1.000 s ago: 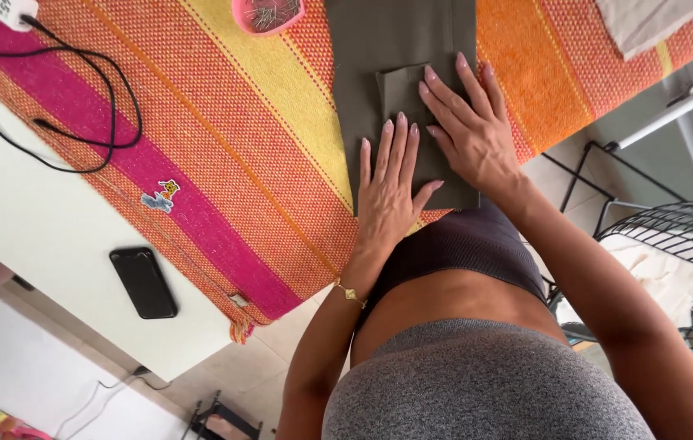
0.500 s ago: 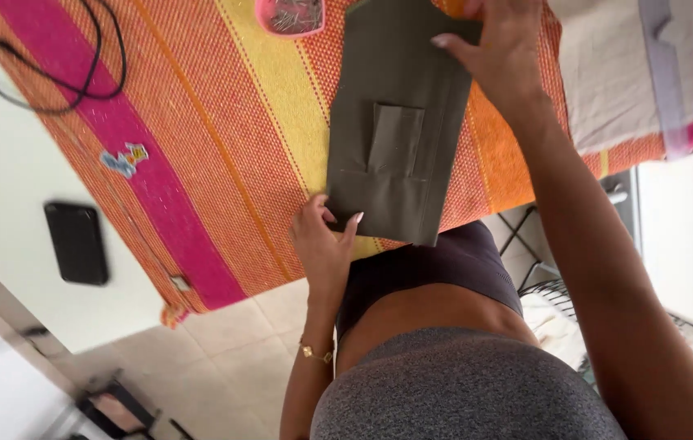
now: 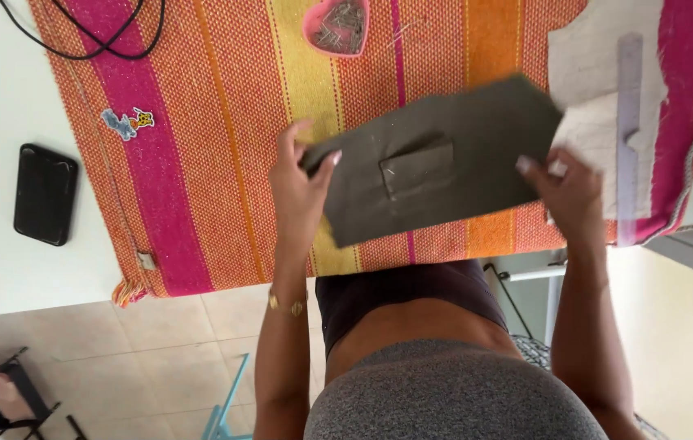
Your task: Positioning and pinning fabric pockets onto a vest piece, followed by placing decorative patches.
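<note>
While both hands gripped its ends, the olive fabric piece (image 3: 436, 171) hung just above the striped cloth (image 3: 224, 163), held taut as if for turning; left hand (image 3: 301, 183) and right hand (image 3: 570, 191) pinched its edges, below the heart-shaped pin dish (image 3: 336, 24)

White table (image 3: 4, 98) was draped with a bright striped cloth (image 3: 216, 163), beige tiled floor (image 3: 159, 358) underneath, daylight everywhere, black rack (image 3: 4, 391) in the corner.

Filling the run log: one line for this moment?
left hand: holds olive fabric piece | right hand: holds other edge | fabric: lifted over striped cloth
</note>
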